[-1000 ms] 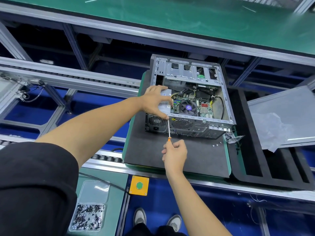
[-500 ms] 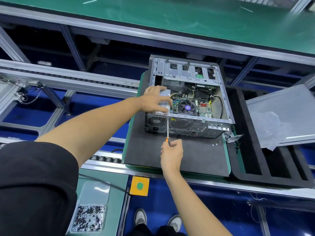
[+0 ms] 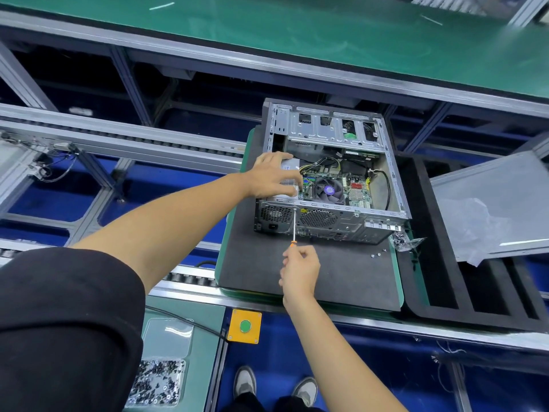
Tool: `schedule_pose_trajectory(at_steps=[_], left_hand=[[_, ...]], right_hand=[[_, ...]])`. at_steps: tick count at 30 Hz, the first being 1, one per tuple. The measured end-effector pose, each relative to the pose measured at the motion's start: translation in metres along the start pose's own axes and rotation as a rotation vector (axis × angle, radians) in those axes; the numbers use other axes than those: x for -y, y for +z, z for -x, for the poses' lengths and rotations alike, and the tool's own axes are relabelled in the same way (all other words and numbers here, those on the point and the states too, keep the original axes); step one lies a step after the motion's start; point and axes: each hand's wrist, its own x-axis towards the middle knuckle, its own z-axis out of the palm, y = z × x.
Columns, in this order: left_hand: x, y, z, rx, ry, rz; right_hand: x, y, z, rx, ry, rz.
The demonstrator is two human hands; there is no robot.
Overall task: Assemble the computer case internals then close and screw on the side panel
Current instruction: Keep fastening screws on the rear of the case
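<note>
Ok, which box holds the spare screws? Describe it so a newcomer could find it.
Start at the open computer case on the black foam mat, then drop to the orange push-button box on the near rail. Left of it sits a clear plastic tray; only its near compartment is filled with dark screws.

Screwdriver [image 3: 293, 226] against open case [image 3: 332, 185]

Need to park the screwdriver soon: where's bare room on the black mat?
Bare mat lies between its left edge and the right hand; more lies between that hand and the loose screws. Crowded: the screw bag by the computer case corner.
</note>
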Motion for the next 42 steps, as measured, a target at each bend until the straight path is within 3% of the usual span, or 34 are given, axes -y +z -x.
schedule_pose_trajectory(at_steps=[9,21,24,28,42], left_hand=[[0.003,-0.002,-0.001,0.04,0.051,-0.109],[0.008,-0.003,-0.011,0.035,0.026,-0.053],[0.001,0.0,-0.027,-0.102,-0.045,-0.056],[-0.004,0.015,-0.033,-0.213,-0.092,-0.367],[0.005,0.01,-0.05,-0.322,-0.118,-0.241]], right_hand=[[-0.001,-0.006,0.001,-0.082,-0.157,0.091],[0.003,-0.006,0.002,-0.077,-0.131,0.053],[0.003,-0.008,0.001,-0.069,-0.137,0.059],[0.004,-0.009,-0.003,-0.068,-0.147,0.078],[0.001,-0.004,-0.001,-0.069,-0.128,0.043]])
